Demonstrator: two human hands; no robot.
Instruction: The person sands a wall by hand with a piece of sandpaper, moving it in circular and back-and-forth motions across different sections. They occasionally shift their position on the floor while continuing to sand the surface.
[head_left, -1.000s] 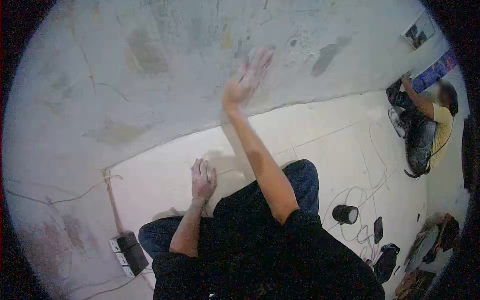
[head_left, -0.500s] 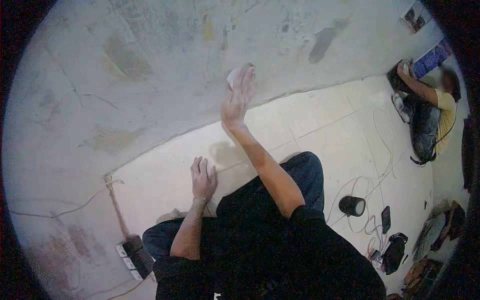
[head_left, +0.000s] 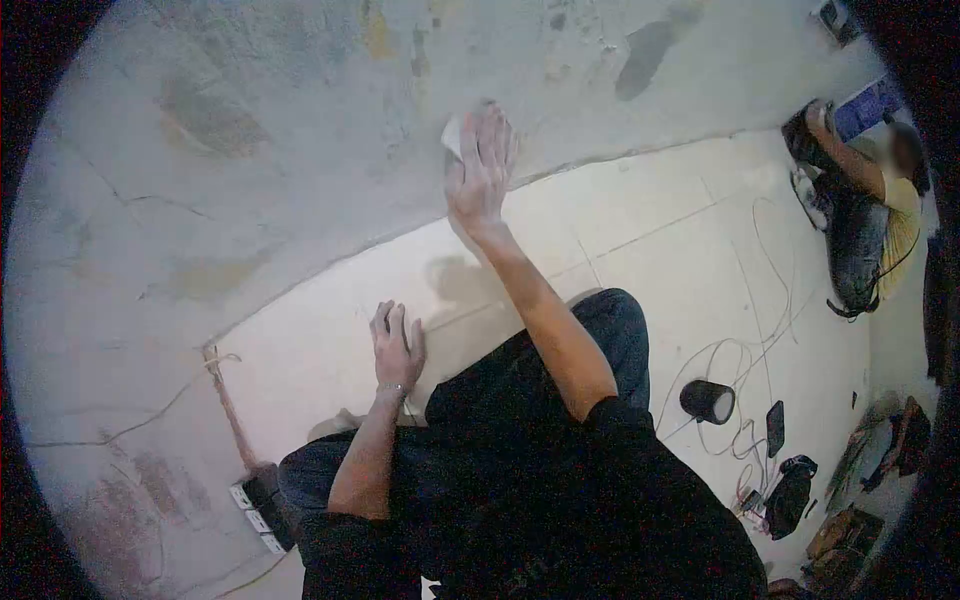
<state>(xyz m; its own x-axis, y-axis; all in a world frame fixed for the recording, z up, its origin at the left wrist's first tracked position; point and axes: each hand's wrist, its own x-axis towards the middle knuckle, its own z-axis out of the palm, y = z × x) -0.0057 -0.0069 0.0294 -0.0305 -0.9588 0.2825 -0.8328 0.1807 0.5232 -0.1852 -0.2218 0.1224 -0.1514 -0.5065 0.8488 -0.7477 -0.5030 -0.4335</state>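
Our right hand [head_left: 480,175] is up on the wall [head_left: 230,170], fingers spread and laid flat. It pins a small pale sheet [head_left: 452,132] against the plaster, and only the sheet's upper-left corner shows past the fingertips. Our left hand [head_left: 396,345] is wide open and holds nothing. It lies palm-down on the floor [head_left: 300,350], propping us as we crouch low near the foot of the wall.

What could go wrong, as we judge it:

- **The sheet:** it is held by pressure alone, with no finger curled round it. A slack palm or a snag on a rough patch could let it slide out and drop.
- **Our balance:** the arm is stretched well forward and our weight rests on one hand on smooth tile — a slip there would tip us toward the wall.
- **Things underfoot:** the power strip [head_left: 258,500] and its cord lie just beside our left knee. Loose cables [head_left: 745,365] loop near a roll of tape [head_left: 707,400] on our right, and a shifted leg could catch either.

The sheet looks thin, whitish and flat, with a squared corner — whether it is paper or cloth we cannot tell. The wall around it is grey, blotched with darker and yellowish patches and crossed by fine cracks. Another person [head_left: 870,220] sits well apart along the same wall, one hand raised to it.
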